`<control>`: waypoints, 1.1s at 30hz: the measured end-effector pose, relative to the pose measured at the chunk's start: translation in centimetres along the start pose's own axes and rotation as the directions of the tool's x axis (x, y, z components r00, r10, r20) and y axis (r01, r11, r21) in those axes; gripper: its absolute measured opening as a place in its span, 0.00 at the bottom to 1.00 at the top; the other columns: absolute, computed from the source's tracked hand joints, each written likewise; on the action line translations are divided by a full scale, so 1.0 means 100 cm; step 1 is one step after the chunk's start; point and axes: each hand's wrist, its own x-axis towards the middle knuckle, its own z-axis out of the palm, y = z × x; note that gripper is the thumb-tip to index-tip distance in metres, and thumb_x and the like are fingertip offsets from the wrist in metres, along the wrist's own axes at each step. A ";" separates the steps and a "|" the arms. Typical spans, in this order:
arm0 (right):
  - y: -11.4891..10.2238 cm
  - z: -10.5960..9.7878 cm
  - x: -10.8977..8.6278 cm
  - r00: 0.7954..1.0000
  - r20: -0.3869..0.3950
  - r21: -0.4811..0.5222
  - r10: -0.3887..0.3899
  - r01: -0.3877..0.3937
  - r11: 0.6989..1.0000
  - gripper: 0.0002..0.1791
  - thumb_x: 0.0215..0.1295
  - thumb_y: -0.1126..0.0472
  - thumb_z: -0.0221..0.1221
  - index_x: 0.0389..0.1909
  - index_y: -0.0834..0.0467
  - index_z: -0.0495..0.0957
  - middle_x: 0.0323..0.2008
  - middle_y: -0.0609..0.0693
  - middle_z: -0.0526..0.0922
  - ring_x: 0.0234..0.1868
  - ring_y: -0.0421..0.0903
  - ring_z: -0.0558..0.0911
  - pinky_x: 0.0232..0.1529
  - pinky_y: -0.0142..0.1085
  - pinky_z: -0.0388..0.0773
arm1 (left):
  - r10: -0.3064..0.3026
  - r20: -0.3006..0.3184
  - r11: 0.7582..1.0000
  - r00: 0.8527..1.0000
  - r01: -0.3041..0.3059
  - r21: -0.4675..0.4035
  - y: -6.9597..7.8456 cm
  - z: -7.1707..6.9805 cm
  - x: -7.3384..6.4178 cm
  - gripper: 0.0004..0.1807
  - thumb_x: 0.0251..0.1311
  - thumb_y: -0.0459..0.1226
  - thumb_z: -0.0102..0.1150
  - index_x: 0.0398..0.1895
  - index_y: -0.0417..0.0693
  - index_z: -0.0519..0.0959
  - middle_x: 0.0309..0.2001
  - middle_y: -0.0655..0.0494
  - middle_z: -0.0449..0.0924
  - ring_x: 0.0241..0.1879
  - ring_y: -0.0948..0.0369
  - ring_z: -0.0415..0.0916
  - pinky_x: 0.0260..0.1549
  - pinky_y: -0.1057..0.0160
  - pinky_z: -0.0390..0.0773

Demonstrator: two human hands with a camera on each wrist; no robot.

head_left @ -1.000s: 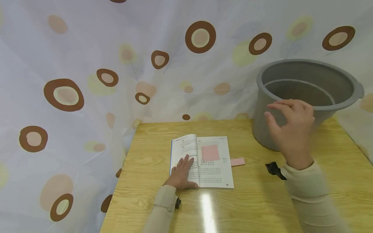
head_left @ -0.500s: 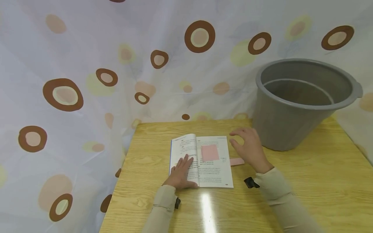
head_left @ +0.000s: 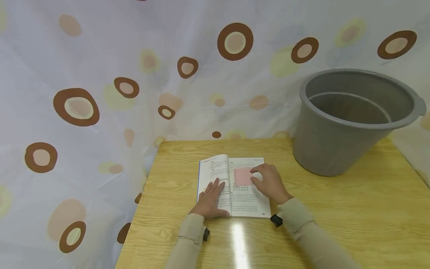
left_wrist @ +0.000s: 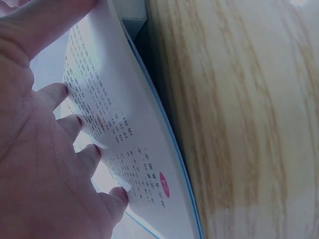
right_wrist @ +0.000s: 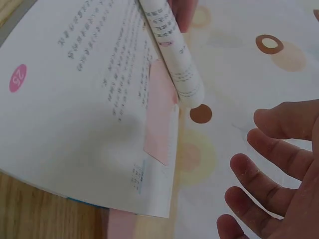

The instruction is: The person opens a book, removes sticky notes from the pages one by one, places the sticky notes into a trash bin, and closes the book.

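Observation:
An open book (head_left: 248, 207) lies on the table, its left pages bulging near the spine. My left hand (head_left: 209, 203) rests on the left page with its fingers spread. A pink square of paper, like a sticky note (head_left: 242, 176), lies on the upper part of the right page. Over that page's right side is my right hand (head_left: 270, 183), thumb and forefinger apart near the note's right edge, holding nothing. In the right wrist view its fingers are relaxed, and a pink strip (right_wrist: 120, 224) sticks out from under the book. The hand hides this strip in the head view.
A large grey bucket (head_left: 330, 149) stands at the back right of the wooden table (head_left: 168, 194). Behind the table hangs a white curtain (head_left: 188, 33) with brown and yellow round shapes. A black strap end (head_left: 276, 220) hangs at the right sleeve.
My right hand has moved left and down from in front of the bucket to the book's right page beside the pink note. The left hand has stayed on the left page.

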 end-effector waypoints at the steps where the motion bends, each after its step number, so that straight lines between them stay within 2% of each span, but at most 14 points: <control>1: 0.000 0.004 0.001 1.000 0.010 -0.004 0.015 -0.015 1.000 0.14 0.64 0.61 0.63 0.49 0.62 0.84 0.53 0.62 0.82 0.57 0.64 0.74 0.56 0.60 0.70 | 0.000 0.000 1.000 1.000 0.000 -0.002 0.000 0.000 0.000 0.62 0.43 0.54 0.78 0.80 0.60 0.49 0.82 0.58 0.37 0.82 0.50 0.37 0.75 0.36 0.49; 4: 0.001 0.016 0.007 0.998 0.030 -0.040 0.051 -0.050 0.998 0.15 0.64 0.59 0.62 0.51 0.59 0.83 0.56 0.61 0.80 0.59 0.65 0.73 0.53 0.63 0.69 | -0.005 -0.001 1.000 1.000 0.005 0.002 0.000 -0.001 0.000 0.62 0.44 0.54 0.77 0.80 0.59 0.49 0.82 0.57 0.37 0.82 0.50 0.37 0.74 0.35 0.50; 9: 0.001 0.037 0.019 0.995 0.053 -0.159 0.083 -0.073 0.984 0.18 0.63 0.57 0.62 0.53 0.57 0.82 0.58 0.61 0.79 0.60 0.65 0.74 0.52 0.63 0.71 | -0.001 0.001 1.000 1.000 0.001 0.001 0.000 -0.001 -0.001 0.61 0.44 0.53 0.77 0.80 0.58 0.50 0.82 0.56 0.37 0.81 0.49 0.38 0.74 0.35 0.51; 14: 0.003 0.049 0.026 0.991 0.099 -0.243 0.095 -0.068 0.968 0.27 0.61 0.53 0.66 0.60 0.58 0.77 0.63 0.63 0.74 0.65 0.66 0.68 0.56 0.65 0.68 | 0.004 0.005 1.000 1.000 -0.004 0.007 -0.001 -0.001 -0.001 0.62 0.44 0.54 0.77 0.80 0.58 0.49 0.82 0.56 0.36 0.81 0.49 0.37 0.74 0.34 0.50; 19: 0.006 0.058 0.029 0.987 0.125 -0.257 0.100 -0.065 0.964 0.34 0.58 0.51 0.68 0.64 0.59 0.72 0.66 0.65 0.69 0.68 0.68 0.62 0.60 0.66 0.64 | 0.008 0.007 1.000 1.000 -0.008 0.008 -0.002 0.000 0.000 0.62 0.44 0.55 0.77 0.80 0.59 0.49 0.82 0.57 0.36 0.82 0.49 0.37 0.74 0.35 0.51; 25: 0.007 0.060 0.028 0.985 0.122 -0.264 0.121 -0.085 0.961 0.34 0.58 0.53 0.68 0.64 0.60 0.70 0.66 0.67 0.67 0.69 0.69 0.62 0.60 0.67 0.64 | 0.002 0.016 1.000 1.000 -0.002 0.005 -0.003 0.002 0.003 0.63 0.44 0.55 0.77 0.80 0.59 0.48 0.82 0.57 0.35 0.82 0.50 0.36 0.74 0.35 0.49; 33: 0.009 0.059 0.031 0.973 0.162 -0.277 0.164 -0.115 0.954 0.36 0.59 0.50 0.66 0.66 0.61 0.69 0.65 0.66 0.68 0.68 0.68 0.62 0.61 0.67 0.63 | 0.008 0.011 1.000 1.000 -0.008 0.014 -0.004 0.002 0.003 0.63 0.44 0.56 0.76 0.80 0.60 0.48 0.82 0.57 0.35 0.82 0.49 0.37 0.74 0.34 0.50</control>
